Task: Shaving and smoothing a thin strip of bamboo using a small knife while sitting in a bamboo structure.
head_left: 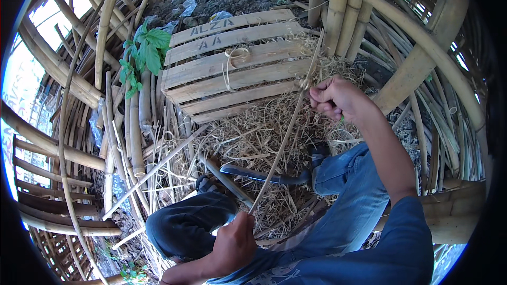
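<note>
A long, thin bamboo strip point(287, 136) slants across the middle, from low near my lap to the upper right. Its lower end is in my closed left hand point(236, 244), beside my bent knee. Higher up, my right hand point(338, 97) has its fingers curled, with thumb and fingertips right beside the strip, next to a small tuft of pale shavings point(303, 83). Whatever those fingers pinch is too small to make out. Below the strip, a large knife with a dark curved blade point(248, 172) lies between my legs, over the shavings.
A slatted wooden crate point(232, 68) lies ahead, a loop of bamboo shaving on it. Curly shavings point(253, 132) cover the ground. Cut bamboo poles point(135, 126) and a leafy green plant point(150, 53) are at left. Thick bamboo posts point(346, 16) stand at right.
</note>
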Demonstrator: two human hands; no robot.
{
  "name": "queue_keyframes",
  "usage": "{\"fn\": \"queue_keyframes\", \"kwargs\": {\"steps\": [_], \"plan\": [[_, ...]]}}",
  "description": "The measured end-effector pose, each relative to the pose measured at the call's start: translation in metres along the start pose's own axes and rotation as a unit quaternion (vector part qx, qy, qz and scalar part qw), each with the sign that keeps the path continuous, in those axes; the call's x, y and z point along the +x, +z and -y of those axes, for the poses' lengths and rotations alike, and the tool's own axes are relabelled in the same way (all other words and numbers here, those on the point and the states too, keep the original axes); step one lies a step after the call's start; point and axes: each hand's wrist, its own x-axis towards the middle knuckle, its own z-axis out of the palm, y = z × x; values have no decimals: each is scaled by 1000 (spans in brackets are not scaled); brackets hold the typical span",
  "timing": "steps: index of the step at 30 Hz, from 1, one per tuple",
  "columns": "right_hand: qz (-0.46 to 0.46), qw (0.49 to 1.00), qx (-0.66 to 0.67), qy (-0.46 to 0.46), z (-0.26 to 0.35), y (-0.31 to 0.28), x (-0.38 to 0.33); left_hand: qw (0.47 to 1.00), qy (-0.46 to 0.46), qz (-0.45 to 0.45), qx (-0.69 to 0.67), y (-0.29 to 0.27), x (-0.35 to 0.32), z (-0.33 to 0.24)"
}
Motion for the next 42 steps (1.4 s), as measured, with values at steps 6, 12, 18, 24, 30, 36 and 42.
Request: {"fn": "queue_keyframes", "kwargs": {"steps": [6, 12, 18, 24, 30, 36, 42], "plan": [[-36, 998, 41, -14, 3, -33, 2, 999, -7, 37, 12, -2, -9, -2], [-75, 995, 53, -30, 6, -67, 4, 999, -7, 34, -32, 8, -25, 15], [-78, 993, 68, -55, 3, -95, 9, 999, 10, 37, 23, 3, -22, 0], [-215, 964, 132, -84, 2, -174, 16, 995, 33, 91, -35, 16, -40, 10], [-245, 944, 69, -211, -7, -92, 9, 958, -171, 97, -210, -2, -11, 10], [-121, 910, -263, -298, -30, 48, -5, 879, -223, 94, -411, -12, 18, 5], [3, 807, -409, -426, -54, 107, -33, 872, -224, 47, -434, -14, 34, -14]]}}
